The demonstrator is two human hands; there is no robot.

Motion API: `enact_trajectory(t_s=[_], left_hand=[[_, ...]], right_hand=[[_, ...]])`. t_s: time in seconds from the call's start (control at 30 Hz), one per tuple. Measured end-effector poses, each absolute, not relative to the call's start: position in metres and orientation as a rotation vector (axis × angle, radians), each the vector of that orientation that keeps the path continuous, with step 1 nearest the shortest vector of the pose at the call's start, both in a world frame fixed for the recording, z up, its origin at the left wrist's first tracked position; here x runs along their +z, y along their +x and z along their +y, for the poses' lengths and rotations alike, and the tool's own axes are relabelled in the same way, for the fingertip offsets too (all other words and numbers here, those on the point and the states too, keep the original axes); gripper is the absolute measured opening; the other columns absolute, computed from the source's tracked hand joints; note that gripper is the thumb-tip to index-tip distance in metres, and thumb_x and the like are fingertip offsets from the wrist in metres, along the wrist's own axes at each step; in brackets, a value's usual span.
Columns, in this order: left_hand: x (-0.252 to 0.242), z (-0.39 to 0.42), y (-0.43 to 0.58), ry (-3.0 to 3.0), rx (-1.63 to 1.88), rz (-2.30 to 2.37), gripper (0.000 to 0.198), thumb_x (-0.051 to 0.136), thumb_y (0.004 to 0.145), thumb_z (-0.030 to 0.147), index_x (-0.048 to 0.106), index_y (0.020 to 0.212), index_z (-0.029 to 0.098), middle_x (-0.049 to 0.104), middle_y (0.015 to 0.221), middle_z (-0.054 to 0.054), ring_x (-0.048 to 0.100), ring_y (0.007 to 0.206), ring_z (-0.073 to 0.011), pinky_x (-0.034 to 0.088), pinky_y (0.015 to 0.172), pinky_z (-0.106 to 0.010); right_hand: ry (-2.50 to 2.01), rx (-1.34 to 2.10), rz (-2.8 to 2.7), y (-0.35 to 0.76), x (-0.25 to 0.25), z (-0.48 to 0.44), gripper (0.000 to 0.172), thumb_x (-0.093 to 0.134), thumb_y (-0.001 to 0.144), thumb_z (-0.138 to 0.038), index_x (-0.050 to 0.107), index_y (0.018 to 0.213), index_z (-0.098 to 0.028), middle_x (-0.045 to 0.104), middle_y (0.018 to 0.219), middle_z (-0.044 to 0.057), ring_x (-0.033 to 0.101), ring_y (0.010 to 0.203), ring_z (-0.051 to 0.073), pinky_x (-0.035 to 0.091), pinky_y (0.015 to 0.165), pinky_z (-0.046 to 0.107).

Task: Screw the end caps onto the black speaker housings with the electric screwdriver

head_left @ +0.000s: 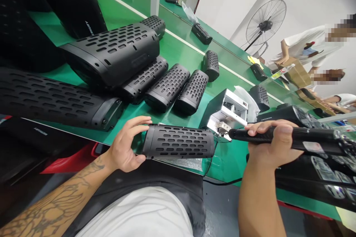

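My left hand point(129, 144) grips the left end of a black slotted housing point(179, 142), fingers at its upper edge and thumb at its lower edge. The housing lies along the near edge of the green bench, slots facing up. In my right hand point(274, 140) is a black electric screwdriver point(250, 136), held level with its tip pointing left. That tip is at the metal outlet of a white and black screw feeder point(226, 113); whether a screw sits on it I cannot tell. A bubble-wrap sheet point(186, 163) lies partly under the housing.
Several similar black housings point(168, 85) stand behind and left on the green bench point(180, 48). More black units point(314, 170) crowd the right side. A black cable point(222, 182) runs along the front edge. Across the line are a fan point(265, 26) and people with cardboard boxes point(297, 72).
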State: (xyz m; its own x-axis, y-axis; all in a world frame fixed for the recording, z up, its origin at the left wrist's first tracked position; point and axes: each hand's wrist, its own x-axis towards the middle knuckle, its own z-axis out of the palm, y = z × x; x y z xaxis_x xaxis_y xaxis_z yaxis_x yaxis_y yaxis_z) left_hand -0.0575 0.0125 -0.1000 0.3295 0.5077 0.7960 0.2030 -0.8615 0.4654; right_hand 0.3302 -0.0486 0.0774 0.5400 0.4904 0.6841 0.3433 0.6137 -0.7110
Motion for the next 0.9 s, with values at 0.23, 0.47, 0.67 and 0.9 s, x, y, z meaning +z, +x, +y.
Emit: enact_trajectory(t_s=[0.23,0.47,0.67,0.9], left_hand=[[-0.1041,0.0089,-0.0567,2.325,1.538,0.692,0.065,0.053,0.116,0.070,0.057,0.164,0.026,0.065,0.161,-0.022,0.078,0.136,-0.0411,0.071,0.109,-0.065],[-0.1080,0.0082,-0.0577,2.315,1.563,0.713,0.063,0.054,0.115,0.068,0.058,0.162,0.026,0.065,0.159,-0.022,0.078,0.134,-0.0411,0.070,0.109,-0.064],[-0.1054,0.0066,-0.0557,2.343,1.542,0.772,0.062,0.054,0.114,0.070,0.057,0.160,0.029,0.066,0.157,-0.020,0.079,0.132,-0.0413,0.070,0.107,-0.065],[-0.1064,0.0065,-0.0571,2.349,1.544,0.764,0.062,0.058,0.112,0.067,0.058,0.160,0.028,0.066,0.159,-0.021,0.078,0.134,-0.0428,0.070,0.106,-0.065]], right_hand=[[-0.968,0.115,-1.031,0.3292,0.0777,-0.0497,0.035,0.092,0.093,-0.050,0.071,0.087,-0.022,0.067,0.059,-0.007,0.062,0.042,0.017,0.064,0.049,0.036],[-0.962,0.110,-1.034,0.3276,0.0792,-0.0482,0.036,0.092,0.092,-0.050,0.071,0.085,-0.022,0.067,0.058,-0.007,0.062,0.041,0.017,0.064,0.048,0.036],[-0.977,0.108,-1.028,0.3271,0.0790,-0.0488,0.038,0.093,0.091,-0.049,0.070,0.081,-0.021,0.066,0.059,-0.005,0.063,0.042,0.018,0.065,0.050,0.037],[-0.958,0.102,-1.014,0.3253,0.0786,-0.0470,0.033,0.092,0.090,-0.044,0.070,0.080,-0.021,0.064,0.058,-0.003,0.061,0.040,0.018,0.064,0.047,0.037]])
